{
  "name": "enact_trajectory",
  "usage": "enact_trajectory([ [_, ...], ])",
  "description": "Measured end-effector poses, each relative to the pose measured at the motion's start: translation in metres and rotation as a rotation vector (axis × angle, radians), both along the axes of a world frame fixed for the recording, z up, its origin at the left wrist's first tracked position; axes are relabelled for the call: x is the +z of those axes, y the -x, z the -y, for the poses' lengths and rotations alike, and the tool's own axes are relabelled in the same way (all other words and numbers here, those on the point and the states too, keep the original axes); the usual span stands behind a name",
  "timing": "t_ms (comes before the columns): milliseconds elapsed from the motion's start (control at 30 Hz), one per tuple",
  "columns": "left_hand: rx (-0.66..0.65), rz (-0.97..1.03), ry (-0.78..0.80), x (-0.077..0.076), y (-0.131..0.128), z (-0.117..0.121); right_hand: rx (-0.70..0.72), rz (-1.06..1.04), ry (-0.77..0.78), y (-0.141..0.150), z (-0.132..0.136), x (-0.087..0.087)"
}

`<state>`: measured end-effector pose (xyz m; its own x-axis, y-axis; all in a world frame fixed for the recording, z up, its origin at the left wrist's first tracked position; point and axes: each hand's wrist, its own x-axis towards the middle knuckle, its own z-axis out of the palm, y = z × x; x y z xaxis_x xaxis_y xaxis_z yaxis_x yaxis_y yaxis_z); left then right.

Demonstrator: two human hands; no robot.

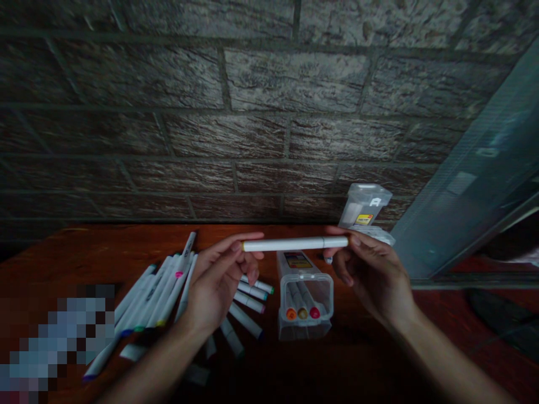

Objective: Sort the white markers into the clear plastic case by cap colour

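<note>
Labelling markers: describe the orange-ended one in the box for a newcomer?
Below the brick wall, find the brown table. On it, between the left hand and right hand, lies a clear box. Leftmost in view inside is the orange marker, set apart from the ochre marker and red marker by its orange end.

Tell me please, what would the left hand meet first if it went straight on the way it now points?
Probably the right hand, holding the other end of the same white marker: the left hand points roughly that way. Depth is not fully clear here.
</note>
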<state>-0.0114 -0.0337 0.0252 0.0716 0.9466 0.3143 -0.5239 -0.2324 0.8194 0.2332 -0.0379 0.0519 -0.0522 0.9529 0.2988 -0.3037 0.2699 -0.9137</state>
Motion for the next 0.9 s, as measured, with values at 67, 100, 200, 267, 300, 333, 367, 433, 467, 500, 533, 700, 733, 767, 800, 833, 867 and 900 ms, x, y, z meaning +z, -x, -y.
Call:
enact_trajectory([
  [67, -0.01, 0.013, 0.012, 0.001, 0.0, 0.0, -0.004, 0.002, -0.005, 0.0, 0.0, 0.0],
  [100, -0.013, 0.019, 0.016, 0.001, 0.0, 0.0, -0.005, 0.005, -0.005, 0.001, 0.0, 0.0],
  [200, -0.019, 0.031, 0.026, 0.001, 0.0, 0.0, -0.003, 0.008, -0.001, 0.0, 0.0, 0.0],
  [267, -0.016, 0.033, 0.028, 0.001, 0.0, 0.0, 0.006, 0.004, 0.001, 0.0, 0.0, -0.001],
  [300, -0.015, 0.032, 0.03, 0.002, 0.0, 0.0, 0.008, 0.002, -0.002, -0.001, -0.001, -0.001],
  [333, -0.015, 0.029, 0.034, 0.002, 0.0, 0.0, 0.008, 0.002, -0.007, -0.001, -0.001, -0.002],
  [367, -0.013, 0.027, 0.037, 0.002, -0.001, 0.0, 0.006, 0.004, -0.014, -0.001, -0.001, -0.003],
  [433, -0.008, 0.026, 0.043, 0.003, -0.001, 0.0, -0.007, 0.016, -0.034, -0.002, -0.002, -0.004],
  [467, -0.002, 0.026, 0.044, 0.003, -0.001, 0.0, -0.015, 0.028, -0.046, -0.002, -0.002, -0.005],
  [500, 0.006, 0.026, 0.04, 0.003, -0.001, 0.0, -0.023, 0.044, -0.056, -0.002, -0.003, -0.006],
  [533, 0.013, 0.025, 0.038, 0.003, -0.001, 0.0, -0.03, 0.06, -0.066, -0.002, -0.003, -0.007],
  [700, 0.059, -0.012, 0.025, 0.002, -0.003, -0.001, -0.064, 0.119, -0.112, -0.003, -0.006, -0.011],
  [733, 0.066, -0.023, 0.02, 0.002, -0.004, -0.001, -0.074, 0.12, -0.118, -0.003, -0.006, -0.012],
  [767, 0.072, -0.037, 0.013, 0.001, -0.004, -0.002, -0.082, 0.122, -0.122, -0.003, -0.007, -0.013],
  [800, 0.08, -0.057, 0.01, 0.001, -0.004, -0.002, -0.086, 0.126, -0.125, -0.003, -0.007, -0.014],
  [833, 0.091, -0.081, 0.005, 0.0, -0.004, -0.002, -0.087, 0.13, -0.127, -0.004, -0.007, -0.015],
  [867, 0.101, -0.107, -0.001, -0.001, -0.003, -0.003, -0.087, 0.14, -0.129, -0.004, -0.008, -0.016],
  [900, 0.109, -0.134, -0.009, -0.003, -0.003, -0.003, -0.092, 0.152, -0.129, -0.004, -0.008, -0.016],
])
